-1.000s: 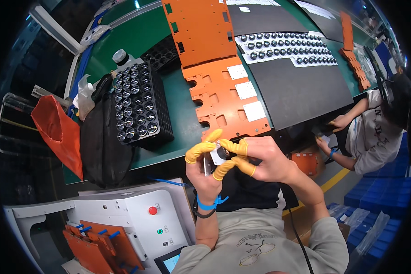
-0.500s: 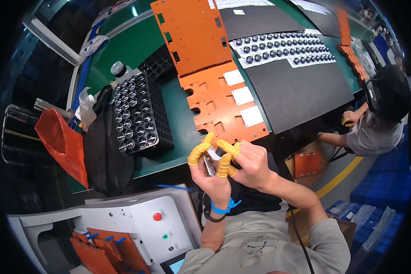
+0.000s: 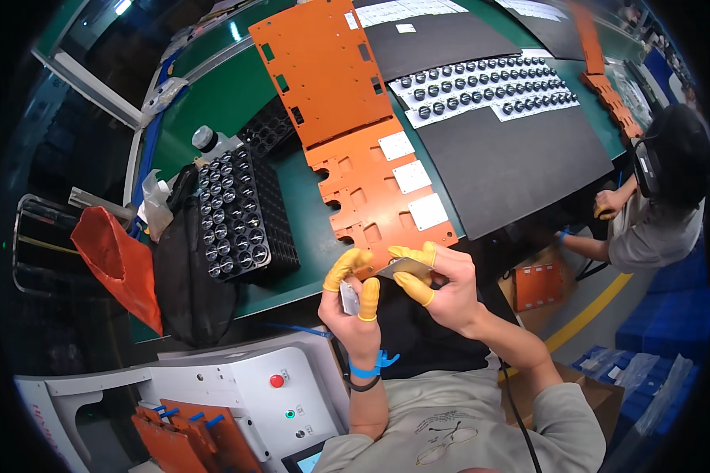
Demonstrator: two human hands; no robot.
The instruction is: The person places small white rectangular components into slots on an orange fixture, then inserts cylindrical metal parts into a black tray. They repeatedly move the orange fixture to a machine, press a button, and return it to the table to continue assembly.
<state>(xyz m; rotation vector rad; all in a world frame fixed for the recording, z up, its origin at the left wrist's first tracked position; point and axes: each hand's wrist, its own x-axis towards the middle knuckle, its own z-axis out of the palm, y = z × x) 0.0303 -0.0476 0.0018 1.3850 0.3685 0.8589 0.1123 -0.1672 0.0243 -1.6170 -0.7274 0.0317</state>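
Note:
Yellow finger covers sit on the fingertips of both my hands, held in front of my chest. My right hand [image 3: 448,288] pinches a thin grey plate [image 3: 405,269], seen nearly edge-on, between thumb and fingers. A small pale plate [image 3: 349,299] is in my left hand [image 3: 356,311], lying against the palm under curled fingers; part of it is hidden. Just beyond my hands lies an orange fixture board [image 3: 375,197] bearing several white square plates [image 3: 412,177]. A hinged-looking orange panel [image 3: 319,71] adjoins its far edge.
Left on the green bench [image 3: 284,197] stands a black rack [image 3: 272,225] of black round knobs. Rows of knob-fitted white plates [image 3: 481,79] lie on a black mat [image 3: 521,165] at right. A co-worker [image 3: 655,189] sits right. A white machine [image 3: 244,386] stands lower left.
My hands have drawn apart. The right hand now holds a grey plate tilted flat, while the black knob seen between my fingers before no longer shows. The view has shifted slightly.

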